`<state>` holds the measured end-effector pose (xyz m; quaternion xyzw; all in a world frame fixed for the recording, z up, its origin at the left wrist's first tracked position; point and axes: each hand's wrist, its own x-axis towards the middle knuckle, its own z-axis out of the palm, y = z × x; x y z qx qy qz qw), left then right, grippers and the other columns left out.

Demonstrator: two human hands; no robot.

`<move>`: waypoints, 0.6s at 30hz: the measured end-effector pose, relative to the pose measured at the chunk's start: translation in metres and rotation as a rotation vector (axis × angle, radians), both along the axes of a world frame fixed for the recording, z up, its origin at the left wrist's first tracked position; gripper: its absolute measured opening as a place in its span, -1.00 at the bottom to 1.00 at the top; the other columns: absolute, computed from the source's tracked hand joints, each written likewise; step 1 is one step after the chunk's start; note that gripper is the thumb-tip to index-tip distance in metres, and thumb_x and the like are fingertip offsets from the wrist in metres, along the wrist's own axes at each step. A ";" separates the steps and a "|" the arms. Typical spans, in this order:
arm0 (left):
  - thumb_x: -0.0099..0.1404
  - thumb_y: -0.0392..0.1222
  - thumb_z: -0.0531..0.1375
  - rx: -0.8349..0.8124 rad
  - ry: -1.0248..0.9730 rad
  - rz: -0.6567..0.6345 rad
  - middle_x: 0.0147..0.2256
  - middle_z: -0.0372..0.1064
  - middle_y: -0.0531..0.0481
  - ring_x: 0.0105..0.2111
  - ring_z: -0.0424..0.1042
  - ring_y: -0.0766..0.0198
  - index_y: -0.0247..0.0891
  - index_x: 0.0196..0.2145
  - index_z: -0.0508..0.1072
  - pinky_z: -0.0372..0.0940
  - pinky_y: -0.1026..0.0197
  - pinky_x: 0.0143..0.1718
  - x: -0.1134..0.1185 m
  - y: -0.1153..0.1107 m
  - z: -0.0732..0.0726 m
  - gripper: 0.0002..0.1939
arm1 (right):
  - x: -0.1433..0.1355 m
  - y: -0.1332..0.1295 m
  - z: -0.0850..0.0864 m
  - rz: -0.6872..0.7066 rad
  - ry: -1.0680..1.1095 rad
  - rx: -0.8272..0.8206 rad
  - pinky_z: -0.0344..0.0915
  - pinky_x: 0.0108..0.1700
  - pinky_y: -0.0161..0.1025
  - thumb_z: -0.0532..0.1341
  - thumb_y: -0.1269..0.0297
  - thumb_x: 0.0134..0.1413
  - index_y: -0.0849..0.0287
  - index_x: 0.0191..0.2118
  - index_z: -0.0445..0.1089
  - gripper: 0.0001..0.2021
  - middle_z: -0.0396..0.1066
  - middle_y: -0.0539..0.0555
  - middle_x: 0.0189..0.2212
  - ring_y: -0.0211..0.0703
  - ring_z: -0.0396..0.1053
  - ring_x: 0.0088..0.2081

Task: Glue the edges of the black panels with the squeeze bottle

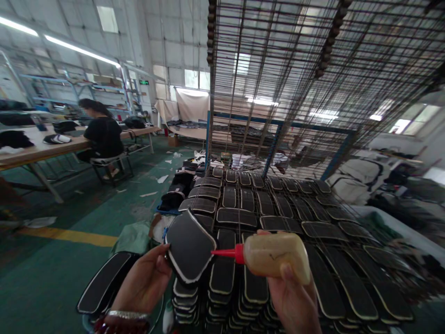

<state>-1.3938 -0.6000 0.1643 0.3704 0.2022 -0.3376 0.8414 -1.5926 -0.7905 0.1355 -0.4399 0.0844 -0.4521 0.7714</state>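
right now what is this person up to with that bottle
The left hand holds up a dark panel with a pale line along its edge. The right hand holds a squeeze bottle of yellowish liquid sideways, its red nozzle at the panel's right corner. Below and beyond, similar dark pieces with pale borders sit in rows on a wire rack, some stacked. Off to the left, another person sits at a long table.

Two hands (144,283), one bottle (278,256), one held panel (190,248), one person (103,132), stacked panels (222,274) beyond counting.
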 end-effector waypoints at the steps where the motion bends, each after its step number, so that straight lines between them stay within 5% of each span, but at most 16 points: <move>1: 0.41 -0.61 0.00 -0.013 0.017 0.004 -0.57 0.49 0.07 -0.63 0.54 0.37 -0.32 -0.23 0.42 0.48 0.46 -0.57 -0.003 -0.003 -0.001 -0.70 | 0.000 -0.002 -0.003 0.008 -0.007 -0.019 0.41 0.15 0.24 0.52 0.09 0.19 -0.03 0.22 0.37 -0.44 0.44 0.27 0.15 0.35 0.35 0.21; 12: 0.44 -0.58 0.01 -0.077 0.063 0.079 -0.47 0.54 0.01 -0.55 0.60 0.33 -0.40 -0.05 0.44 0.51 0.45 -0.53 -0.008 -0.011 -0.003 -0.71 | 0.002 0.029 -0.015 0.037 -0.009 0.109 0.49 0.00 0.24 0.57 0.05 0.08 -0.05 0.30 0.27 -0.26 0.48 0.27 0.09 0.40 0.42 0.11; 18: 0.43 -0.57 0.02 -0.081 0.069 0.072 -0.46 0.53 -0.02 -0.59 0.56 0.34 -0.41 -0.05 0.46 0.48 0.45 -0.58 -0.007 -0.008 -0.008 -0.70 | 0.002 0.025 -0.016 0.095 -0.013 0.065 0.50 0.01 0.20 0.55 0.06 0.12 -0.07 0.21 0.35 -0.39 0.47 0.25 0.11 0.37 0.44 0.10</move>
